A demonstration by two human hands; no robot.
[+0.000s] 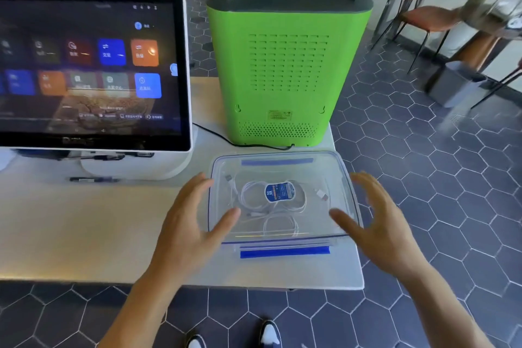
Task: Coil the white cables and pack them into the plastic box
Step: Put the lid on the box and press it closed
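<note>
Cables packed, lid on box.

Coiled cables lie inside the box near the table edge, under a clear lid. Left hand and right hand flank the box, fingers spread, grasping nothing; likely placed to press or steady the lid. Whether they touch it: unclear.
</note>
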